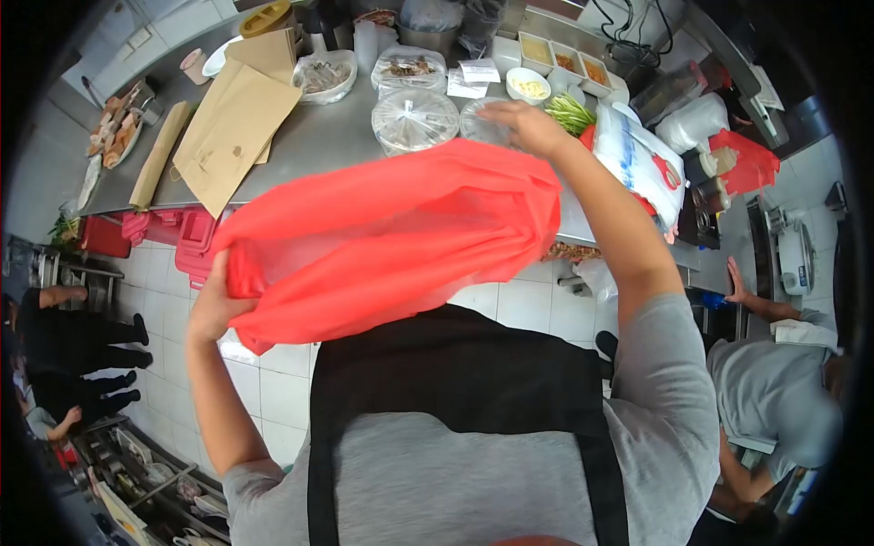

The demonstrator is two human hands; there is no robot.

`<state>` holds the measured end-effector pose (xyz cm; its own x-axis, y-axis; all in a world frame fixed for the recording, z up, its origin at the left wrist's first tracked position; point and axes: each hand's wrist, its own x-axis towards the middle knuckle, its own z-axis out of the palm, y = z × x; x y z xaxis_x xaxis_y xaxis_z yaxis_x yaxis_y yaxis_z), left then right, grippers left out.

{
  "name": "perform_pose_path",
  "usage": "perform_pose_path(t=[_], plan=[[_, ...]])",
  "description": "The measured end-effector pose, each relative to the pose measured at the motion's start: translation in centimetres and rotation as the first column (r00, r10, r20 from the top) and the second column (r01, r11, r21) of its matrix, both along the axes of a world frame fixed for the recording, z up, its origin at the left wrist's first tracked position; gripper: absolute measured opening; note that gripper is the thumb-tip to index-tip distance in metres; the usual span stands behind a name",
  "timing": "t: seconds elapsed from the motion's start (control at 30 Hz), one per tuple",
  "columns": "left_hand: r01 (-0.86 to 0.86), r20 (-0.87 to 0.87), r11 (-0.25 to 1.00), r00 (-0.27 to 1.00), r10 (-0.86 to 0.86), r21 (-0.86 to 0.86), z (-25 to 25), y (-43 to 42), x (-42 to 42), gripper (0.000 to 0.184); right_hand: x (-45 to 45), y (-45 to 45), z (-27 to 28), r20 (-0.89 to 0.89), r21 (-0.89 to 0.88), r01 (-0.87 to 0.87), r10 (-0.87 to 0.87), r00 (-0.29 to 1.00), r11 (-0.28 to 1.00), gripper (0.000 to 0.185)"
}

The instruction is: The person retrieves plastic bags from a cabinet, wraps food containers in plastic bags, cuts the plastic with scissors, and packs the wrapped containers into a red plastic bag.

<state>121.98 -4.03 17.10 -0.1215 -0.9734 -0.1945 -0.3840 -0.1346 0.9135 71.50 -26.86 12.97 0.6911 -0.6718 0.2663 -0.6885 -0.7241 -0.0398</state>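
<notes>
A large red plastic bag (391, 237) stretches across in front of my body, its mouth partly spread. My left hand (215, 298) is closed on the bag's left end. Beyond the bag, my right hand (526, 126) reaches over the steel counter with its fingers stretched out. Under and beside those fingers is a round clear-lidded container (482, 118); whether they touch it I cannot tell. To its left stands a bowl wrapped in clear plastic (414, 120). Just behind my right hand sits a white bowl of pale yellow pieces (528, 85).
Brown paper bags (228, 136) lie on the counter's left. Green vegetable stalks (570, 114) and a white plastic package (637, 159) are on the right. Paper slips (473, 77) lie behind. A co-worker (774, 391) is at right; other people (77, 355) stand at left.
</notes>
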Motion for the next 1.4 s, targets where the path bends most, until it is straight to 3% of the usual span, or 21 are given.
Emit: perform_pose_path(t=[0.13, 0.23, 0.33, 0.63, 0.77, 0.87, 1.07, 1.27, 1.4], plan=[[-0.248, -0.243, 0.968, 0.942, 0.232, -0.037, 0.7, -0.7, 2.7, 0.096, -0.5, -3.8, -0.5, -0.086, 0.286, 0.001, 0.025, 0.996, 0.958, 0.052], [-0.397, -0.295, 0.914, 0.886, 0.357, -0.087, 0.7, -1.7, 4.3, 0.096, 0.0, -4.5, 0.3, -0.084, 0.436, 0.043, -0.007, 0.996, 0.899, 0.049], [-0.468, -0.276, 0.876, 0.863, 0.423, -0.118, 0.2, -2.2, 6.1, 0.095, 0.7, -3.9, 1.0, -0.18, 0.315, 0.042, 0.016, 0.984, 0.948, 0.042], [-0.557, -0.211, 0.819, 0.825, 0.524, -0.142, -0.5, -1.4, 4.0, 0.094, -0.3, -6.1, 1.7, -0.292, 0.376, -0.139, 0.259, 0.921, 0.916, 0.033], [-0.579, -0.249, 0.806, 0.804, 0.539, -0.124, -0.5, -0.6, 1.9, 0.094, -1.4, -7.0, 0.7, -0.24, 0.222, -0.414, 0.461, 0.854, 0.883, 0.033], [-0.605, -0.266, 0.788, 0.783, 0.562, -0.113, -0.7, 0.3, 0.6, 0.093, -1.7, -7.0, -0.1, -0.202, 0.202, -0.37, 0.408, 0.89, 0.907, 0.033], [-0.651, -0.223, 0.751, 0.752, 0.62, -0.107, -0.6, 1.7, -1.2, 0.093, -2.5, -7.5, 1.0, -0.102, 0.373, -0.381, 0.446, 0.889, 0.846, 0.036], [-0.632, -0.188, 0.761, 0.773, 0.606, -0.146, 0.6, 1.6, -2.9, 0.093, -1.6, -8.3, 0.5, -0.275, 0.246, -0.471, 0.527, 0.804, 0.847, 0.031], [-0.618, -0.178, 0.775, 0.784, 0.595, -0.133, 0.9, 1.3, -3.5, 0.091, -1.5, -8.0, -0.1, -0.24, 0.096, -0.49, 0.498, 0.833, 0.866, 0.029]])
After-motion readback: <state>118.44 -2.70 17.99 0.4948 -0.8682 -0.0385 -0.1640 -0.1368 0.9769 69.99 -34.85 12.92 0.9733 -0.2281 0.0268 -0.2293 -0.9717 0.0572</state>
